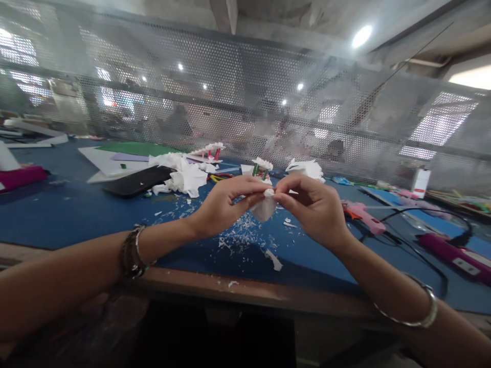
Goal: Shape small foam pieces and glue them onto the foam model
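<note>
My left hand [224, 204] and my right hand [316, 209] meet above the table, each with thumb and fingers pinched together. Between their fingertips is a thin white paper piece [264, 208], bunched into a small knot at the top, its loose part hanging below. Just beyond my hands stands a small white, green and red paper construction [262, 168]. Torn white paper [186, 176] lies in a crumpled heap to the left, and more white paper [306, 168] is behind my right hand. White shreds [245, 235] are scattered on the table under my hands.
A pink glue gun [364, 217] with a black cable lies right, near a purple power strip [456, 255]. At left are a flat black object [138, 181] and a green sheet [141, 148]. A perforated metal screen [230, 87] stands behind the blue table [76, 217].
</note>
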Demonstrator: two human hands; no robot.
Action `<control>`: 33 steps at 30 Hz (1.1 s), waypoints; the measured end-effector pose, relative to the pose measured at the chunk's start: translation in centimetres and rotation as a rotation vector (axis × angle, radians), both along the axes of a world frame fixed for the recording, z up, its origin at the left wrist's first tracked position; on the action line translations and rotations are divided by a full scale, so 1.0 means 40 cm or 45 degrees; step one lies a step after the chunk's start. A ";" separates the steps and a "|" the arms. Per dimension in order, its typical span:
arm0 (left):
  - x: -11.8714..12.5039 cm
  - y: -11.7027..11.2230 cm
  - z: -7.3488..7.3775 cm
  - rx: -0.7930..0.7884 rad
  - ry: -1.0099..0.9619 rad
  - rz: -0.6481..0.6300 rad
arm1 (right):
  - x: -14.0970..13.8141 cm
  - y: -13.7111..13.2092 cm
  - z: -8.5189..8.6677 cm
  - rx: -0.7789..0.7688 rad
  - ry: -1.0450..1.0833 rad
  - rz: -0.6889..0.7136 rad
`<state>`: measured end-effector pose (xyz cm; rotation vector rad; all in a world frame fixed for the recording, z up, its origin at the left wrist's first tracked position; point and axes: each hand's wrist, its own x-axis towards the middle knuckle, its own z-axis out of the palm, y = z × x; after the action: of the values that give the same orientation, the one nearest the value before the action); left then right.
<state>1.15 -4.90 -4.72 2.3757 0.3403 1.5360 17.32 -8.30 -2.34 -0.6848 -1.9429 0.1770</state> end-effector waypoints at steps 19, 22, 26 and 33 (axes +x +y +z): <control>0.000 -0.007 -0.011 -0.088 -0.126 0.036 | 0.000 -0.004 -0.015 0.435 -0.200 -0.170; -0.003 -0.012 -0.009 0.002 -0.095 0.061 | 0.000 -0.008 -0.013 0.472 -0.211 -0.173; -0.006 -0.012 -0.003 0.050 -0.032 0.123 | 0.002 -0.012 -0.007 0.534 -0.273 -0.118; -0.024 0.004 0.020 0.432 0.049 0.166 | 0.007 -0.012 0.002 0.495 -0.306 -0.139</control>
<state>0.20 -4.72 -3.93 2.6898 0.2641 1.7267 17.60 -8.78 -2.26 -0.5677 -2.0797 -0.3583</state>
